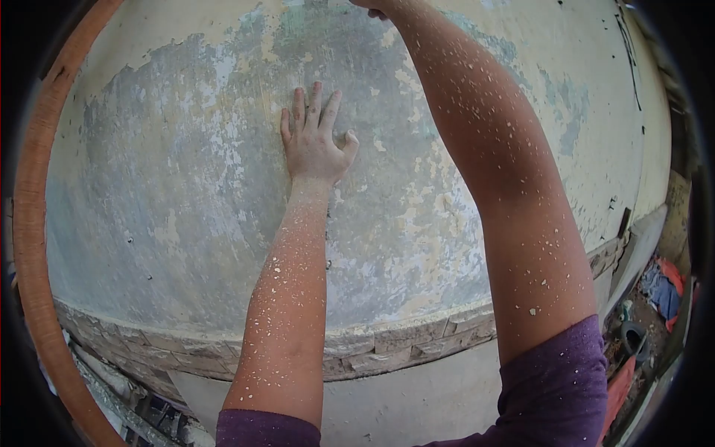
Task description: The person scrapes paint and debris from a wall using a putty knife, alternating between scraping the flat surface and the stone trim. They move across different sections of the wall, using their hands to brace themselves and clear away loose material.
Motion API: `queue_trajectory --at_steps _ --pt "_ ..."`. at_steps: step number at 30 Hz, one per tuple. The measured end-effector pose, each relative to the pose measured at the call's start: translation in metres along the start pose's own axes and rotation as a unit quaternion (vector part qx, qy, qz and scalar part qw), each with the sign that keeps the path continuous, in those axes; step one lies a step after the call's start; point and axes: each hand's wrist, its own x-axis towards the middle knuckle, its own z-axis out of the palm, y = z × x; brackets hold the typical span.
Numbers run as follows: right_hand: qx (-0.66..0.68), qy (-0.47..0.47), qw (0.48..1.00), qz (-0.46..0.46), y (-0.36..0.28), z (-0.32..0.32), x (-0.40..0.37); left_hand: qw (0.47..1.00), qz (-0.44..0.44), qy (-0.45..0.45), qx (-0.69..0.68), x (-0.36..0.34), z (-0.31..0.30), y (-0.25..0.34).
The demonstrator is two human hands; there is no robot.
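Note:
My left hand [313, 145] lies flat against a weathered wall [201, 149], fingers spread and dusted with pale powder. At the top edge of the view, my right hand [380, 6] is mostly cut off. Its visible fingers look curled near the wall surface, and whatever they may hold is out of frame. Paint on the wall is patchy, with grey-green bare areas among cream remnants. Pale flakes are scattered over both forearms and the purple sleeves.
A rough stone ledge [402, 346] runs along the wall's base. An orange-brown curved post or frame [33, 223] stands at the left. Blue cloth [660, 290], red material and debris lie on the ground at the right.

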Motion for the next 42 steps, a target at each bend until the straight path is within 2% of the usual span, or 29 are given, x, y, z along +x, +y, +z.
queue_trajectory --at_steps 2,6,8,9,11,13,14,15,17,18,19,20,21,22,23,24,25,26,31,33,34,36,37,39,42 --pt "0.034 -0.035 0.997 0.068 -0.005 -0.002 -0.032 1.0 -0.002 0.004 -0.007 -0.003 0.0 0.0" --pt "0.044 0.01 0.998 0.04 0.002 -0.004 -0.012 1.0 -0.003 0.004 -0.023 -0.001 -0.002 0.001" --pt "0.104 0.039 0.989 0.099 -0.01 -0.013 -0.002 1.0 -0.006 -0.001 -0.025 -0.002 -0.003 0.001" --pt "0.109 0.043 0.989 0.09 -0.016 -0.013 0.001 0.999 -0.007 -0.006 -0.036 0.0 -0.003 -0.001" --pt "-0.041 -0.053 0.996 0.06 -0.019 0.0 -0.005 0.999 -0.007 -0.004 -0.035 -0.001 -0.003 -0.002" --pt "0.132 -0.045 0.966 0.219 -0.076 -0.025 -0.077 0.999 -0.006 0.0 -0.043 -0.003 -0.003 -0.002" --pt "0.091 0.019 0.993 0.073 -0.049 0.021 -0.071 0.999 -0.005 0.005 -0.041 -0.003 -0.003 -0.002" --pt "0.093 0.086 0.99 0.056 -0.05 0.035 -0.076 0.999 -0.003 0.01 -0.038 -0.002 -0.002 -0.001" --pt "0.124 -0.012 0.99 0.06 -0.056 0.022 -0.06 0.999 -0.004 0.009 -0.035 -0.004 0.0 -0.001" --pt "0.127 -0.012 0.99 0.059 -0.061 0.017 -0.033 0.999 -0.004 0.015 -0.033 -0.002 0.001 -0.002" --pt "0.015 -0.102 0.994 0.034 -0.074 0.005 -0.013 0.999 -0.003 0.012 -0.031 -0.003 0.001 -0.004" --pt "-0.099 -0.193 0.976 0.01 -0.075 0.0 -0.007 0.999 -0.003 0.012 -0.035 -0.005 0.001 -0.003" --pt "-0.1 -0.191 0.976 0.015 -0.066 0.005 -0.011 0.999 0.0 0.017 -0.039 -0.002 -0.001 -0.002" --pt "0.024 -0.076 0.997 0.022 -0.055 0.018 -0.023 0.999 0.006 0.02 -0.042 0.0 -0.003 -0.001" --pt "0.146 0.042 0.988 0.028 -0.052 0.026 -0.046 0.999 0.002 0.01 -0.039 -0.003 -0.002 -0.001" --pt "0.115 0.093 0.988 0.035 -0.051 0.043 -0.059 0.999 -0.003 0.004 -0.034 -0.002 -0.002 -0.001" --pt "0.145 0.009 0.986 0.082 -0.058 0.038 -0.08 0.999 0.0 0.008 -0.035 -0.001 -0.003 0.0" --pt "0.14 -0.009 0.987 0.084 -0.06 0.042 -0.092 1.0 -0.004 0.006 -0.029 -0.001 -0.002 0.0" --pt "0.156 -0.003 0.986 0.06 -0.07 0.029 -0.072 1.0 -0.005 0.005 -0.02 0.001 -0.001 -0.003" --pt "0.149 -0.065 0.983 0.08 -0.076 0.027 -0.072 1.0 -0.005 0.007 -0.025 -0.002 -0.001 -0.002" --pt "0.149 -0.069 0.983 0.083 -0.074 0.031 -0.081 1.0 -0.005 0.002 -0.027 -0.003 -0.001 -0.002" --pt "0.161 0.0 0.984 0.077 -0.071 0.039 -0.109 1.0 0.0 0.007 -0.019 -0.001 -0.002 -0.001" --pt "0.157 0.002 0.984 0.08 -0.069 0.04 -0.117 1.0 0.002 0.008 -0.025 0.001 -0.001 0.002" --pt "0.143 -0.022 0.988 0.059 -0.071 0.044 -0.127 0.998 -0.021 -0.046 0.024 0.0 -0.002 0.001" --pt "0.128 0.0 0.991 0.05 -0.076 0.04 -0.107 1.0 -0.005 -0.002 -0.013 -0.001 0.001 -0.002"
